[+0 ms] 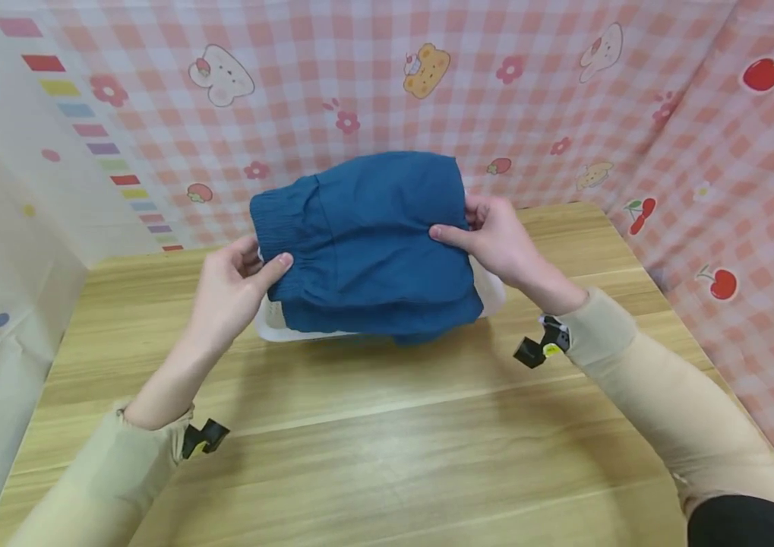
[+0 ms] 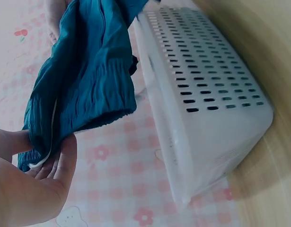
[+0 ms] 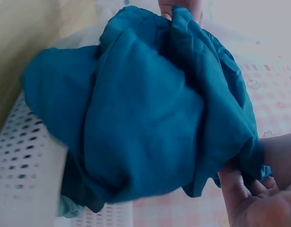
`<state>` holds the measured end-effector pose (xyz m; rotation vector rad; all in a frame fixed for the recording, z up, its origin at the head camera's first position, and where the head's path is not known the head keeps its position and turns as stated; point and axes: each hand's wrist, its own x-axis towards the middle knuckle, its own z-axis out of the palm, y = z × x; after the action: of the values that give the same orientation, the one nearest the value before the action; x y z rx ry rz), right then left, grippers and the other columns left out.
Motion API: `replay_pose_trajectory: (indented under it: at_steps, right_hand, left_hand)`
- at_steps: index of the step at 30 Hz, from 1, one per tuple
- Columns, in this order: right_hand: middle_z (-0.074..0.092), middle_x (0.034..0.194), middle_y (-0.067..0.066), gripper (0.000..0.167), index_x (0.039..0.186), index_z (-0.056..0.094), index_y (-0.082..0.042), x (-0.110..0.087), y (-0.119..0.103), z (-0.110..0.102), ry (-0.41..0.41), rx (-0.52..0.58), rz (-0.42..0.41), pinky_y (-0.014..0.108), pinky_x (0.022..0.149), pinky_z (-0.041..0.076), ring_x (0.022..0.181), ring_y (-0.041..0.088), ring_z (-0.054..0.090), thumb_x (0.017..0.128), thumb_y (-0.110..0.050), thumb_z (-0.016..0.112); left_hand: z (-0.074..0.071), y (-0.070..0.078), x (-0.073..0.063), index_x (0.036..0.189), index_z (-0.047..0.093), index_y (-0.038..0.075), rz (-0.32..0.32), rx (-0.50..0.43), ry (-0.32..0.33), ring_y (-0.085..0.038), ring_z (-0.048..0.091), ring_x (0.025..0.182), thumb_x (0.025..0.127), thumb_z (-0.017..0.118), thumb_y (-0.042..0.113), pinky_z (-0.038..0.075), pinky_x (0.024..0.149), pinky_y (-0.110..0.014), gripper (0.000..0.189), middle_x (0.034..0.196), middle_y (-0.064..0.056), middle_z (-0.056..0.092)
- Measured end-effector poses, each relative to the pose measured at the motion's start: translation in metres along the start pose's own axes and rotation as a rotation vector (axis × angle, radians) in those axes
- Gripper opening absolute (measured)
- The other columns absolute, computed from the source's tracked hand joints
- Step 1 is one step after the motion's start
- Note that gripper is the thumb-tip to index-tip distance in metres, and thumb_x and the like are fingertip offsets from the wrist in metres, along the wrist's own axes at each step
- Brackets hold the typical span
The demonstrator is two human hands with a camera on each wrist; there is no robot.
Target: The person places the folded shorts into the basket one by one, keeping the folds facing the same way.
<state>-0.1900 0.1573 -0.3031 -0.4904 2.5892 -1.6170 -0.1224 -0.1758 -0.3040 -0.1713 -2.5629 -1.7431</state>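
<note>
Folded blue shorts (image 1: 380,235) with a gathered elastic waistband are held up between both hands, over a white plastic basket (image 1: 277,323). My left hand (image 1: 236,285) pinches the waistband end, thumb on top and fingers beneath. At the opposite end, my right hand (image 1: 496,235) grips the leg side, its thumb lying on the cloth. In the left wrist view the shorts (image 2: 88,71) hang above the rim of the slotted basket (image 2: 207,71). The right wrist view shows their loose folds (image 3: 140,109) drooping, with a pale green cloth (image 3: 72,208) below at the basket.
The basket stands on a wood-grain table (image 1: 387,448) near its back edge. A pink checked curtain (image 1: 359,76) hangs behind and along the right side, and a white dotted sheet (image 1: 11,228) along the left. Small black cameras (image 1: 205,438) are strapped at both wrists.
</note>
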Motion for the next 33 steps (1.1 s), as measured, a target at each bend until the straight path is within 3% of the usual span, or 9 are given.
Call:
replay_pose_trajectory:
  at_steps: [6,13,21,26,30,33]
  right_hand:
    - [0.077,0.12,0.025,0.03,0.125,0.071,0.004,0.017,-0.008,-0.001,0.034,0.024,-0.046,0.017,0.085,0.062,0.091,-0.002,0.075,0.098,-0.01,0.073]
    - [0.074,0.128,0.023,0.038,0.134,0.068,0.003,0.032,-0.017,-0.002,0.056,0.035,-0.042,0.027,0.094,0.064,0.1,0.007,0.077,0.098,-0.01,0.073]
    - [0.074,0.131,0.02,0.041,0.137,0.068,-0.002,0.043,-0.035,-0.008,0.085,-0.003,-0.046,0.036,0.101,0.062,0.113,0.024,0.078,0.098,-0.014,0.074]
    - [0.073,0.134,0.019,0.043,0.139,0.067,-0.003,0.047,-0.037,-0.008,0.067,0.004,-0.028,0.038,0.104,0.06,0.117,0.027,0.076,0.099,-0.016,0.074]
    - [0.079,0.121,0.017,0.038,0.133,0.07,0.0,0.05,-0.026,-0.001,0.025,-0.008,0.021,0.025,0.092,0.064,0.097,0.013,0.077,0.099,-0.015,0.074]
    - [0.077,0.082,0.006,0.028,0.12,0.072,0.003,0.054,-0.013,0.006,-0.019,-0.012,0.088,0.016,0.07,0.055,0.072,0.006,0.066,0.099,-0.015,0.074]
  left_hand:
    - [0.0,0.002,0.013,0.145,0.059,-0.002,0.055,0.001,0.071,0.017,0.069,0.088,0.105,0.064,0.018,0.057,0.082,-0.008,0.045,0.129,-0.026,0.073]
    - [0.0,0.001,0.025,0.145,0.061,0.0,0.064,0.009,0.161,0.016,0.067,0.09,0.104,0.065,0.02,0.056,0.083,-0.005,0.046,0.134,-0.021,0.072]
    - [-0.005,0.008,0.03,0.146,0.06,0.003,0.08,-0.002,0.193,0.011,0.069,0.095,0.104,0.066,0.021,0.057,0.087,-0.008,0.046,0.135,-0.018,0.072]
    - [-0.007,0.009,0.031,0.146,0.06,0.003,0.074,-0.021,0.194,0.012,0.069,0.094,0.104,0.066,0.02,0.058,0.087,-0.008,0.046,0.136,-0.019,0.072]
    - [-0.007,-0.001,0.034,0.145,0.061,0.002,0.034,0.011,0.168,0.016,0.067,0.084,0.104,0.065,0.021,0.056,0.08,-0.006,0.045,0.13,-0.019,0.074]
    - [-0.005,-0.012,0.037,0.145,0.062,0.002,-0.024,0.046,0.133,0.016,0.065,0.077,0.105,0.065,0.023,0.053,0.073,-0.006,0.045,0.112,-0.005,0.079]
